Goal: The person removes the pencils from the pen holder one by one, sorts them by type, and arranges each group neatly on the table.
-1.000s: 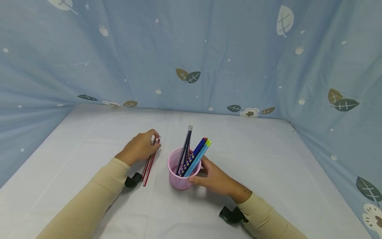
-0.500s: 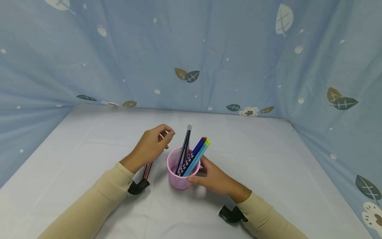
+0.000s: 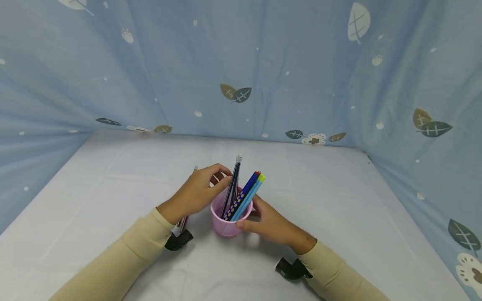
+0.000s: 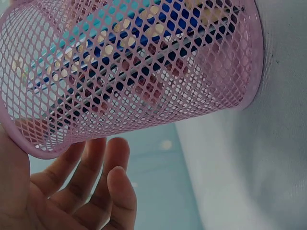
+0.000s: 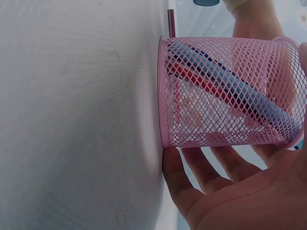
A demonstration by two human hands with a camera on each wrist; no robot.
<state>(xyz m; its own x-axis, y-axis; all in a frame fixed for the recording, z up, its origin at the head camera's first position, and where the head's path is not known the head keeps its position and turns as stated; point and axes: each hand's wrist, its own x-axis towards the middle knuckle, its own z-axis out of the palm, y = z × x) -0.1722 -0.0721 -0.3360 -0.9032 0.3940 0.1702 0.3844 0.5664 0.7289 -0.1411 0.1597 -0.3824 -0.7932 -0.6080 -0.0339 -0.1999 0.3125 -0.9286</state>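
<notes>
A pink mesh pencil cup [image 3: 226, 229] stands on the white table in the head view. Dark pencils [image 3: 235, 177], a dotted blue pencil [image 3: 242, 195] and a light blue one [image 3: 251, 197] lean inside it. My right hand [image 3: 273, 223] holds the cup from the right, thumb at the rim and fingers [image 5: 204, 175] along the far side. My left hand [image 3: 196, 192] hovers at the cup's left rim, fingertips beside the dark pencils. In the left wrist view its fingers [image 4: 115, 191] are loosely bent, with nothing seen in them. Red pencils [image 3: 183, 223] lie under the left wrist, mostly hidden.
A black wrist strap mount [image 3: 178, 240] hangs below the left sleeve, and another mount [image 3: 291, 269] below the right. The white cloth-covered table [image 3: 324, 188] meets a blue curtain [image 3: 286, 83] with leaf prints at the back and sides.
My left hand has left the red pencils on the table and moved right to the cup's rim, by the dark pencils. My right hand stays on the cup.
</notes>
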